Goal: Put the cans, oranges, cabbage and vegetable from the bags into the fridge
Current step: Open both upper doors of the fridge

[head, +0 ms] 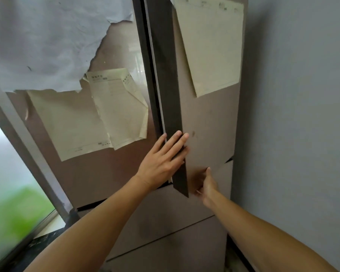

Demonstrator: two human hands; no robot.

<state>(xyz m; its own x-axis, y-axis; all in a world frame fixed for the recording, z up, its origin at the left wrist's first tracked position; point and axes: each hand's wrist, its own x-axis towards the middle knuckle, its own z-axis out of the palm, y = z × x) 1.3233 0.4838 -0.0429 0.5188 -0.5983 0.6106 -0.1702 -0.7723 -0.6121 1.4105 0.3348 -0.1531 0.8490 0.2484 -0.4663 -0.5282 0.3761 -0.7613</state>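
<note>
Fridge, upright: right door ajar, its dark edge running vertically at the centre seam; left hand flat and unclenched on that edge, right hand just below at the door's bottom corner, fingers hidden, grasp unclear; nothing to stow in view.

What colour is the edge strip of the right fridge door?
Dark brown, almost black edge strip, unlike the glossy taupe door front. Shows best in the head view.

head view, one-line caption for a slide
Left hand flat on the edge of the ajar fridge door, right hand at its lower corner.
</note>
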